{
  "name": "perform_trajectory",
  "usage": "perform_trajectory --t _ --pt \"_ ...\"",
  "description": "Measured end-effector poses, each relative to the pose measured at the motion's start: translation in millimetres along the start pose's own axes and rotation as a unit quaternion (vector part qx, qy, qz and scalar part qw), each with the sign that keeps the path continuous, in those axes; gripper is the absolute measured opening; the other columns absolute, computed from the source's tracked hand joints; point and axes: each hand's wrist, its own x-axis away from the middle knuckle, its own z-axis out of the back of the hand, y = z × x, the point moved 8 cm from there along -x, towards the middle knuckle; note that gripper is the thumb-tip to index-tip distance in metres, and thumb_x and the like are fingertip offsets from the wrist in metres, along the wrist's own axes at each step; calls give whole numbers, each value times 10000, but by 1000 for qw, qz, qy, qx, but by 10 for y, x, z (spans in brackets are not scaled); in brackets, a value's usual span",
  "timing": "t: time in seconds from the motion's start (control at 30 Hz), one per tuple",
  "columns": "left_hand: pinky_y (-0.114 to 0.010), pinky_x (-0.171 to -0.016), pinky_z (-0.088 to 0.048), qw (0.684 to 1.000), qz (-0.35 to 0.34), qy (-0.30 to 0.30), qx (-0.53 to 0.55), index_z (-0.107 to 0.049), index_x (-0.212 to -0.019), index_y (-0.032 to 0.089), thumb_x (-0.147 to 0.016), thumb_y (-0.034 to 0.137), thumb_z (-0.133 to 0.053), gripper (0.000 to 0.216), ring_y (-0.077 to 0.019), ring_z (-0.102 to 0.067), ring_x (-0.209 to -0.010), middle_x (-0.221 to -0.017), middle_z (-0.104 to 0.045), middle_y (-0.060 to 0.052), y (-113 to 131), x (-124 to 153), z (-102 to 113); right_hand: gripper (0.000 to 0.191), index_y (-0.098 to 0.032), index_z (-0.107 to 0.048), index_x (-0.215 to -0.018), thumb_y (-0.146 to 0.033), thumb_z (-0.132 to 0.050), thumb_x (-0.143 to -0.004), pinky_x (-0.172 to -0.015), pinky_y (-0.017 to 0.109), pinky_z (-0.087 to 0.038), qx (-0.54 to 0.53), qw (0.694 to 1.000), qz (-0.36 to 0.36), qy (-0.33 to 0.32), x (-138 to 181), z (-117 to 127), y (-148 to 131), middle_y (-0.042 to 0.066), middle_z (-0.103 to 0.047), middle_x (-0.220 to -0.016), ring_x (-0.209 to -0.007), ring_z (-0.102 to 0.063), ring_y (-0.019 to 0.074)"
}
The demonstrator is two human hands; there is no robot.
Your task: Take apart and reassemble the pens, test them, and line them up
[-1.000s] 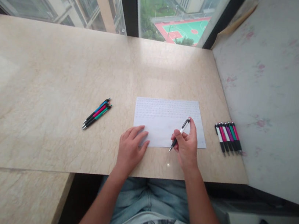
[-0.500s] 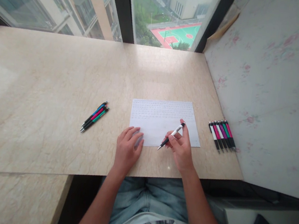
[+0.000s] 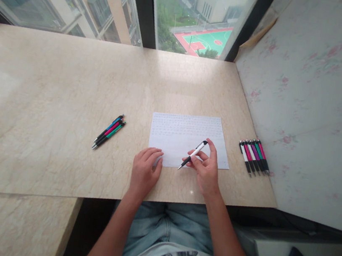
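A white sheet of paper (image 3: 177, 143) with rows of handwriting across its upper half lies on the marble-patterned table. My left hand (image 3: 146, 167) rests at its lower left corner, fingers slightly curved and lying on the sheet and table. Above the lower right part of the paper, my right hand (image 3: 206, 169) holds a white and black ballpoint pen (image 3: 198, 148) between thumb and fingers. The pen slants, its tip pointing down and left near the paper's lower edge. The index finger is raised by the pen's top end.
To the left lie several pens (image 3: 109, 132) in blue, pink and green. Several more pens (image 3: 253, 155) stand in a row at the right, beside the flowered wall (image 3: 319, 115). A window (image 3: 202, 18) is behind the table (image 3: 49, 106), whose front edge is before my lap.
The pen has tilted slightly in my right hand and moved a little left. Its clip now shows at the top. My left hand's fingers have drawn slightly closer together.
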Motion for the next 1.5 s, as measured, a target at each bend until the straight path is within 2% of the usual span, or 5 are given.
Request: perform_trajectory --t 0.77,0.87,1.07,1.33,1.5 --pt "-439 -959 -463 1000 1 -11 -9 -680 -1032 205 -921 198 -564 160 -253 -637 -1070 -1115 -715 -85 -6 0 -19 954 -353 -149 -1557 -350 -751 -816 -571 242 -515 -20 1000 12 10 -1 26 -1 14 -709 -982 -773 -727 185" --pt "-438 -962 -463 1000 -3 -8 -9 -679 -1040 208 -919 197 -569 164 -254 -638 -1071 -1117 -713 -83 -11 -3 -17 824 -319 -319 -1493 -352 -762 -800 -548 241 -496 -18 1000 3 5 -8 34 24 19 -714 -971 -738 -715 178" --pt "-436 -960 -464 1000 -6 -5 -7 -679 -1038 206 -918 191 -572 161 -252 -639 -1065 -1115 -714 -80 -8 -7 -6 280 -218 -708 -976 -351 -805 -748 -577 249 -475 7 999 -1 42 7 150 56 13 -724 -845 -680 -639 135" --pt "-440 -958 -468 1000 -9 -2 -2 -685 -1033 209 -915 207 -575 161 -258 -645 -1057 -1111 -716 -82 -29 -15 0 294 -192 -745 -969 -416 -759 -777 -697 318 -543 110 990 2 82 26 451 -54 43 -754 -851 -741 -685 178" --pt "-446 -953 -471 1000 -11 -3 1 -688 -1027 212 -912 217 -575 162 -259 -647 -1052 -1111 -719 -80 -35 -22 -9 319 -173 -735 -976 -445 -706 -811 -699 333 -550 291 944 70 141 18 892 -353 90 -752 -918 -813 -695 216"
